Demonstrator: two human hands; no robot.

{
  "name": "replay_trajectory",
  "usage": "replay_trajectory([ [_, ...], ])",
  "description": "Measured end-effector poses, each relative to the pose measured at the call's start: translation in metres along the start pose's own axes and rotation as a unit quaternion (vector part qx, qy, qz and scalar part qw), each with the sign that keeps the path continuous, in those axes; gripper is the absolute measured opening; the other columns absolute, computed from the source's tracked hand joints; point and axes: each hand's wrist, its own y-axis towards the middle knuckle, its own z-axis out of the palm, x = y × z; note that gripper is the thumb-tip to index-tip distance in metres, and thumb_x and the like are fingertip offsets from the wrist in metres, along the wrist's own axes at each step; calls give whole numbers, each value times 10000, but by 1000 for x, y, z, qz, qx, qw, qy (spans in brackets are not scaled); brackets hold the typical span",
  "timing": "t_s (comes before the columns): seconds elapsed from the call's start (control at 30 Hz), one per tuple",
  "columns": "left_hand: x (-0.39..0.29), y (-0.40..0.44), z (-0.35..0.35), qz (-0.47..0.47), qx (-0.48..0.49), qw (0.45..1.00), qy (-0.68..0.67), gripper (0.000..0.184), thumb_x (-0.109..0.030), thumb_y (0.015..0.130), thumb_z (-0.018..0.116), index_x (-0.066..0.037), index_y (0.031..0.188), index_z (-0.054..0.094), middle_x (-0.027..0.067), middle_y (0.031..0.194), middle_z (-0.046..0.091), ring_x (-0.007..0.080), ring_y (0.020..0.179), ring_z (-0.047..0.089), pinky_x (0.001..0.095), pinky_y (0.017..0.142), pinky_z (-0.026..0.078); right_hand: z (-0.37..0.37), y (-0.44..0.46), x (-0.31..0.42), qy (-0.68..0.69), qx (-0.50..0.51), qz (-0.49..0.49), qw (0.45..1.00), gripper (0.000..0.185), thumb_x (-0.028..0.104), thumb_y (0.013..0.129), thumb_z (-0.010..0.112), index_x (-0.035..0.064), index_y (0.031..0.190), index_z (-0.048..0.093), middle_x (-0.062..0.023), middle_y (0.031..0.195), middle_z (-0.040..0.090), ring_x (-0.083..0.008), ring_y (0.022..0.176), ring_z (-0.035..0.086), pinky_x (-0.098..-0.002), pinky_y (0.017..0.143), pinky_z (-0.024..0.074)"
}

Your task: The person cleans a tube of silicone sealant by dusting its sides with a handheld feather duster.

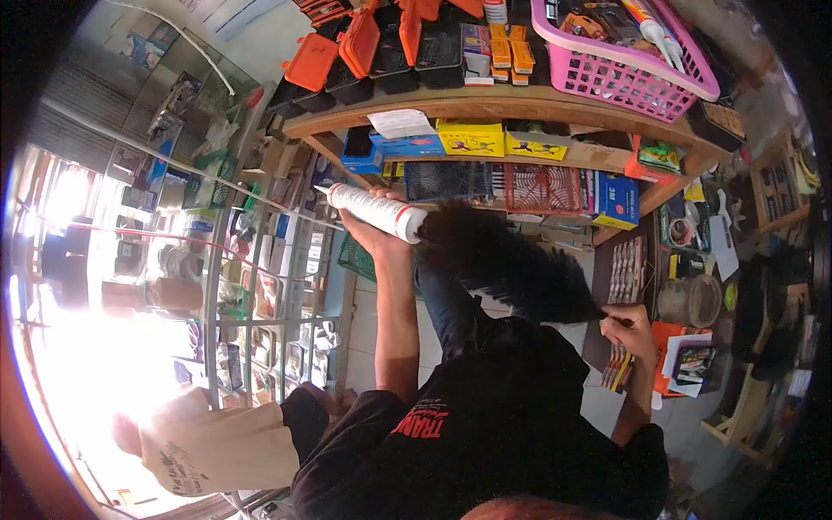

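Observation:
A white sealant tube [374, 213] with red bands lies in my left hand [374, 234], its pointed nozzle toward the upper left. My left fingers wrap round it from below. On the right, my right hand [627, 329] is closed on the end of a black feather duster [520, 269]. The duster's fluffy part stretches left across the front of my body, and its far end touches or overlaps the base of the tube; which of the two, I cannot tell.
A wooden shelf [485, 106] ahead holds boxes and orange-lidded cases [312, 62]. On its top right sits a pink basket [624, 80]. Glass shelving [212, 260] stands at left. Another person in a beige shirt [225, 442] is at lower left.

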Motion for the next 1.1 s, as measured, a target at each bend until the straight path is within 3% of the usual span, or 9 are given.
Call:
replay_trajectory([
  [0.27, 1, -4, 14, 91, 28, 988, 118, 588, -619, 941, 309, -57, 985, 477, 79, 773, 530, 225, 661, 528, 365, 597, 473, 28, 14, 10, -132, -76, -31, 988, 280, 119, 859, 680, -46, 1086, 670, 8, 673, 600, -42, 600, 503, -226, 540, 412],
  [0.37, 5, -9, 31, 122, 24, 984, 126, 594, -633, 936, 311, -67, 998, 482, 75, 772, 534, 219, 663, 531, 365, 601, 473, 42, 12, 26, -146, 0, 46, 988, 272, 119, 859, 680, -24, 1091, 676, 19, 695, 602, -41, 631, 502, -223, 571, 413],
  [0.5, 1, -4, 29, 143, 30, 978, 152, 599, -647, 931, 311, -76, 993, 480, 70, 768, 534, 216, 658, 529, 366, 598, 471, 39, 11, 13, -8, -6, 31, 999, 306, 158, 877, 670, -19, 1126, 660, 14, 718, 607, -40, 619, 482, -226, 545, 409],
  [0.63, 3, -3, 24, 149, -4, 976, 156, 569, -628, 938, 295, -92, 981, 482, 78, 752, 536, 230, 622, 532, 383, 564, 481, 54, 21, 5, -186, -40, -28, 981, 233, 115, 888, 641, -12, 1078, 690, 21, 662, 569, -40, 557, 461, -220, 487, 382],
  [0.77, -1, -1, 19, 137, 17, 980, 147, 555, -617, 943, 275, -106, 956, 492, 80, 739, 546, 235, 603, 536, 380, 549, 482, 34, 10, -19, 48, 2, 21, 999, 254, 154, 895, 661, -46, 1049, 686, 0, 658, 593, -57, 543, 494, -238, 488, 417],
  [0.8, -1, 0, 19, 143, 6, 977, 157, 579, -631, 940, 265, -100, 963, 495, 79, 743, 548, 234, 604, 538, 375, 555, 481, 44, 15, -12, 9, -91, 3, 996, 230, 148, 899, 654, -39, 1026, 696, 3, 642, 587, -50, 518, 482, -240, 459, 403],
  [0.9, 1, 3, 16, 140, -18, 971, 191, 603, -650, 931, 269, -93, 992, 490, 78, 742, 546, 234, 606, 541, 383, 556, 483, 44, 18, -10, -121, -8, 16, 992, 182, 109, 907, 632, -25, 1007, 702, 10, 610, 554, -36, 488, 447, -230, 429, 365],
  [1.03, 9, -9, 25, 137, -6, 968, 211, 625, -670, 919, 290, -78, 972, 483, 70, 724, 529, 233, 609, 535, 376, 557, 475, 30, 12, -21, 38, 25, 27, 999, 229, 146, 910, 642, -34, 1043, 692, 8, 615, 561, -40, 492, 455, -235, 437, 382],
  [1.1, 16, -14, 33, 167, -46, 960, 220, 650, -682, 916, 287, -63, 904, 482, 68, 713, 509, 234, 610, 518, 359, 565, 464, 35, 18, -26, -39, -21, 39, 998, 214, 37, 918, 583, -70, 1092, 646, -51, 639, 580, -47, 469, 440, -219, 411, 342],
])
